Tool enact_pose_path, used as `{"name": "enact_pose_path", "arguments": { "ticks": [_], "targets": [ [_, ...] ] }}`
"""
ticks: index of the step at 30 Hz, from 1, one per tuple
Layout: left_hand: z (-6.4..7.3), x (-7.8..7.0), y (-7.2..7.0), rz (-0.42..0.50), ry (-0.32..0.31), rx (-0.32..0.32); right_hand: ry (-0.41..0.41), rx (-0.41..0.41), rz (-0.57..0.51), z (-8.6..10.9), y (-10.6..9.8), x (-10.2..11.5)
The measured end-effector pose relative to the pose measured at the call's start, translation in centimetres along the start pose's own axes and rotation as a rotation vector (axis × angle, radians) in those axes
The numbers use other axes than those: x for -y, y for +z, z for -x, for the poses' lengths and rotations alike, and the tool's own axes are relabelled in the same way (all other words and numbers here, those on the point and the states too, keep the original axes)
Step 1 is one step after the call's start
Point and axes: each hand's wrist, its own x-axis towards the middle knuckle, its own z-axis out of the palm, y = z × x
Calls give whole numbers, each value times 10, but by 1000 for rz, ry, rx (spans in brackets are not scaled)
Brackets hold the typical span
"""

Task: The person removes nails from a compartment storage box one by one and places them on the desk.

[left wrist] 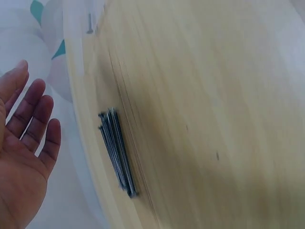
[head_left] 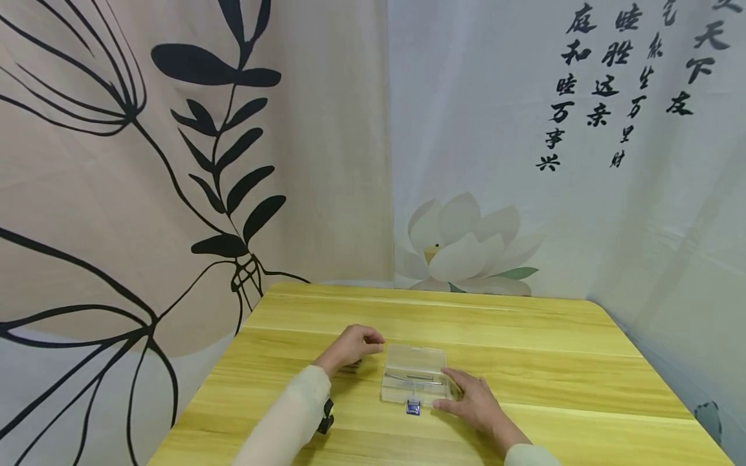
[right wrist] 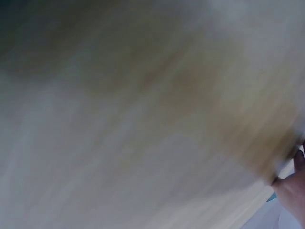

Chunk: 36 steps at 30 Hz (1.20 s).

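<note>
A clear plastic box (head_left: 415, 391) stands on the table with its lid (head_left: 416, 358) raised at the back. A few long nails (head_left: 428, 380) lie in it. My right hand (head_left: 473, 402) holds the box by its right side, thumb at the front corner and fingers farther back. Left of the box my left hand (head_left: 353, 345) hovers with loosely bent fingers and nothing between them. Below that hand a bundle of dark nails (left wrist: 116, 152) lies on the table, partly covered by the hand in the head view. The right wrist view is mostly blurred wood, with part of the hand (right wrist: 291, 188) at its edge.
A small blue label (head_left: 413, 408) sits at the box's front edge. The wooden table (head_left: 524, 343) extends to a printed curtain (head_left: 332, 162) behind it. A black strap (head_left: 327, 415) shows at the left wrist.
</note>
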Motion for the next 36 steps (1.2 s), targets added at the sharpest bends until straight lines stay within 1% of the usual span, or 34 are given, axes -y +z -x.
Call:
{"name": "enact_pose_path", "arguments": {
  "ticks": [5, 10, 20, 26, 29, 36],
  "targets": [
    [-5, -7, 10, 31, 21, 15, 7, 0, -7, 1, -2, 1],
    [-8, -12, 20, 30, 35, 28, 4, -7, -3, 1, -4, 2],
    [-5, -26, 38, 72, 56, 66, 5, -3, -28, 0, -2, 1],
    [-4, -30, 46, 57, 55, 72, -2, -6, -38, 1, -1, 2],
    [-4, -30, 50, 52, 61, 79, 0, -7, -36, 2, 0, 2],
    [-7, -26, 58, 19, 106, 71, 1, -11, -25, 1, 0, 2]
  ]
}}
